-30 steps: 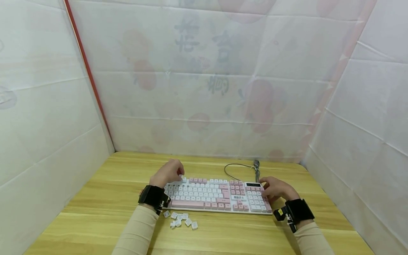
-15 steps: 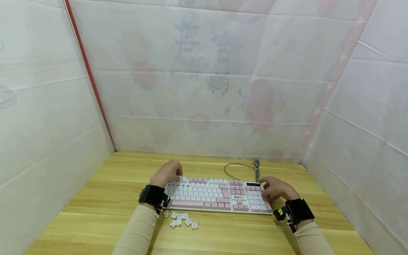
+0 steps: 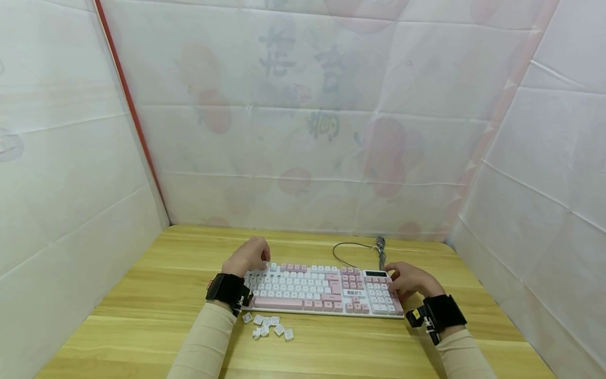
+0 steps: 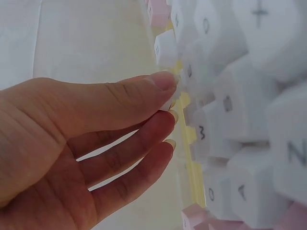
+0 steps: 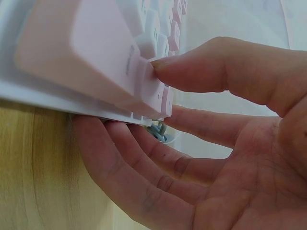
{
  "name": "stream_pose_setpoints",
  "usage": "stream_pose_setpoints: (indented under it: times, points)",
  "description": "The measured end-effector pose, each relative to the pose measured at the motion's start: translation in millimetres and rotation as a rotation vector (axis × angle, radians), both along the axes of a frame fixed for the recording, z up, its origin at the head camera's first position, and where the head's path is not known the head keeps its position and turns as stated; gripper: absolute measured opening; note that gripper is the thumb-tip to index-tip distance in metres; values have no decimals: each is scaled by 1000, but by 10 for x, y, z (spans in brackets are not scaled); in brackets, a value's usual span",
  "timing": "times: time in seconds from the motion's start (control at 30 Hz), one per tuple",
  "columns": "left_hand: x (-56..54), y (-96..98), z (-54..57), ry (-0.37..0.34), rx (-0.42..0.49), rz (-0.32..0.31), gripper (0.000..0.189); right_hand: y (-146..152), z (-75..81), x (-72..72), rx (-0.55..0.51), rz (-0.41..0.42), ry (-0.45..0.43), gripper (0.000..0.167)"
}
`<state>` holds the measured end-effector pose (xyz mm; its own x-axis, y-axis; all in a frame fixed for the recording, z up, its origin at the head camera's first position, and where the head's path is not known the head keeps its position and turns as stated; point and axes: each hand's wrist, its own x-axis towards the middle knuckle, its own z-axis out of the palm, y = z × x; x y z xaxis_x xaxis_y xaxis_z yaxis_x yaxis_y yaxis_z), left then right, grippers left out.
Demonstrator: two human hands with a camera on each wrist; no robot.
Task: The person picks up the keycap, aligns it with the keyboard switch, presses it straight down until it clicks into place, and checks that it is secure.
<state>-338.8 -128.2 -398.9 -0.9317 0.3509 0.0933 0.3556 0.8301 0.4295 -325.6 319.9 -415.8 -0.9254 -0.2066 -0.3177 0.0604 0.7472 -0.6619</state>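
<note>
Your left hand (image 3: 248,257) pinches a white keycap (image 4: 166,104); your right hand (image 3: 413,279) grips the keyboard (image 3: 307,289) at the end nearest it.

One keyboard (image 3: 303,291), one cable (image 3: 381,256), two hands (image 3: 247,258), two wristbands (image 3: 226,289), one held keycap (image 4: 166,105), about eight loose keycaps (image 3: 265,330).

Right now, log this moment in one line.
left hand: pinches white keycap | right hand: grips keyboard, right end | loose keycaps: on table
</note>
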Motion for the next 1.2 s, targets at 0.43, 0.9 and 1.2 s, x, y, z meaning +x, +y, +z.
stream_pose_setpoints:
  times: [0.43, 0.9, 1.2]
  points:
    - [-5, 5, -1, -24, -5, 21, 18, 15, 6, 1, 3, 11, 2, 74]
    - [44, 78, 19, -3, -31, 23, 20, -8, 8, 19, 11, -3, 12, 72]
    - [34, 78, 11, 6, -31, 22, 21, -16, 16, 23, 22, -7, 20, 71]
